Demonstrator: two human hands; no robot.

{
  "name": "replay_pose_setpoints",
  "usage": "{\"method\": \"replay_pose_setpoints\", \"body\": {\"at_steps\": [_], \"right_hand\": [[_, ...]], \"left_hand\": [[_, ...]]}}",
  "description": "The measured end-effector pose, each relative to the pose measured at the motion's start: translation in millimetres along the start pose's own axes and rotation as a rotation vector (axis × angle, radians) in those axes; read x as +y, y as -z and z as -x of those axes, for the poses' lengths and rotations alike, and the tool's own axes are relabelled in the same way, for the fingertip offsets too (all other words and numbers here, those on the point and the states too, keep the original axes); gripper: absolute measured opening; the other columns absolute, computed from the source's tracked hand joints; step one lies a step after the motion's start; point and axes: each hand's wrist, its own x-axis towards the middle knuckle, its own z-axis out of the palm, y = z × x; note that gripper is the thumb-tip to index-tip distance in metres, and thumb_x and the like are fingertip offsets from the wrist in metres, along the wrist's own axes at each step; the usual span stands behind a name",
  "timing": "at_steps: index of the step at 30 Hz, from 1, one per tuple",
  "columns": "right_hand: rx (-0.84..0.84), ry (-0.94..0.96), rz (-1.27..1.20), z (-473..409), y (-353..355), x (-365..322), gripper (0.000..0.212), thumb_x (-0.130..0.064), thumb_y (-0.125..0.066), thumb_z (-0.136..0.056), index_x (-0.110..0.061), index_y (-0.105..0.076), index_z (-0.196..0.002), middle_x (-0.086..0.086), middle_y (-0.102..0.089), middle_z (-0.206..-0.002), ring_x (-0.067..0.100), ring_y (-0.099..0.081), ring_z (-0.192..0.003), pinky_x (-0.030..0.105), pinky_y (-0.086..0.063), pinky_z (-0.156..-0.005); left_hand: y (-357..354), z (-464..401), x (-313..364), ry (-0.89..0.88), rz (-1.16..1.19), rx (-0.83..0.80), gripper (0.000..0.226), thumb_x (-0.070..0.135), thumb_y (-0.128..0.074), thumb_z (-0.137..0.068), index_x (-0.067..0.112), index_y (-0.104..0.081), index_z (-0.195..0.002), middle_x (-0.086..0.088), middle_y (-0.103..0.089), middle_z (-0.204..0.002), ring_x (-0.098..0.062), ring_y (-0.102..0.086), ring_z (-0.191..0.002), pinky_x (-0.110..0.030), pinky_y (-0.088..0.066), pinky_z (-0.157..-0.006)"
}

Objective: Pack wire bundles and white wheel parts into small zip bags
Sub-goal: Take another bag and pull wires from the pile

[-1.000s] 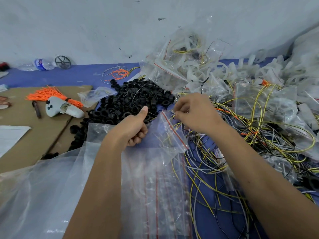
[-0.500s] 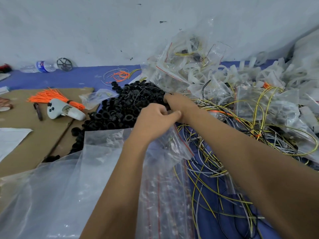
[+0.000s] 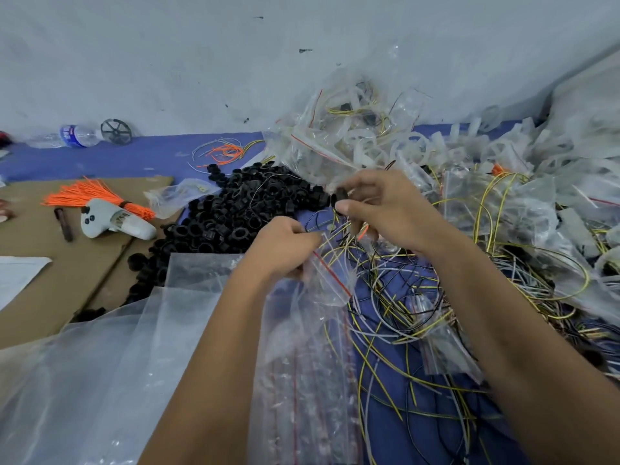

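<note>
Between the right hand's (image 3: 385,209) thumb and fingertips, a small black ring-shaped plastic part (image 3: 341,197) is pinched just right of the heap of black plastic rings (image 3: 235,213), while the left hand (image 3: 285,246) curls its fingers round the red-striped mouth of a small clear zip bag (image 3: 322,280) at the scene's centre. Near and right of both hands sprawls a tangle of yellow, black and grey wires (image 3: 419,313) on the blue cloth (image 3: 100,159); far right lie filled clear bags of white wheel parts (image 3: 385,142), and left on brown cardboard (image 3: 50,263) rests a white handheld controller (image 3: 114,223) beside an orange bundle of ties (image 3: 87,193).
</note>
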Motion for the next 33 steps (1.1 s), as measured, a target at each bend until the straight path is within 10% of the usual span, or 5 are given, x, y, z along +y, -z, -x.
{"method": "replay_pose_setpoints", "body": {"at_steps": [10,15,22,29,33], "right_hand": [[0.442,-0.134,-0.031,0.8,14.9,21.5,0.014,-0.008,-0.059,-0.100,-0.008,-0.056,-0.113,0.016,-0.072,-0.097,0.029,-0.074,-0.089,0.048,-0.062,-0.082],[0.232,-0.154,0.226,4.6,22.0,25.2,0.010,-0.011,-0.071,-0.092,-0.013,-0.063,-0.097,0.008,-0.071,-0.098,0.023,-0.071,-0.051,0.029,-0.051,-0.039],[0.660,0.090,0.235,3.4,27.9,-8.4,0.020,-0.018,-0.074,-0.089,-0.014,-0.067,-0.107,-0.007,-0.070,-0.086,0.011,-0.070,-0.068,0.015,-0.052,-0.064],[-0.354,0.011,-0.237,16.3,-8.7,-36.7,0.015,-0.001,-0.051,-0.103,0.006,-0.053,-0.115,0.029,-0.071,-0.093,0.033,-0.072,-0.077,0.042,-0.063,-0.073],[-0.491,-0.188,-0.115,18.8,-13.6,-19.2,0.015,0.002,-0.051,-0.102,0.007,-0.052,-0.117,0.025,-0.071,-0.087,0.028,-0.073,-0.070,0.037,-0.063,-0.066]], "left_hand": [[13.9,10.5,1.3,0.047,0.123,-0.209,0.022,0.009,-0.057,-0.094,0.006,-0.062,-0.073,-0.013,-0.063,-0.073,-0.016,-0.055,-0.045,-0.021,-0.044,-0.043],[18.3,4.9,-5.5,0.030,0.157,-0.140,0.037,0.015,-0.061,-0.096,0.019,-0.051,-0.060,-0.006,-0.049,-0.062,-0.013,-0.038,-0.042,-0.018,-0.027,-0.039],[26.5,1.2,-6.9,0.008,0.197,-0.078,0.038,0.007,-0.061,-0.093,0.017,-0.044,-0.060,0.002,-0.030,-0.051,-0.010,-0.022,-0.037,-0.014,-0.017,-0.038],[17.1,2.9,-2.7,-0.047,0.251,-0.077,0.038,0.007,-0.056,-0.098,0.015,-0.050,-0.061,0.001,-0.043,-0.049,-0.009,-0.036,-0.035,-0.015,-0.023,-0.036],[21.6,6.0,-3.5,-0.044,0.282,-0.066,0.043,-0.002,-0.056,-0.089,0.017,-0.046,-0.052,0.000,-0.042,-0.049,-0.009,-0.035,-0.036,-0.015,-0.022,-0.035]]}}
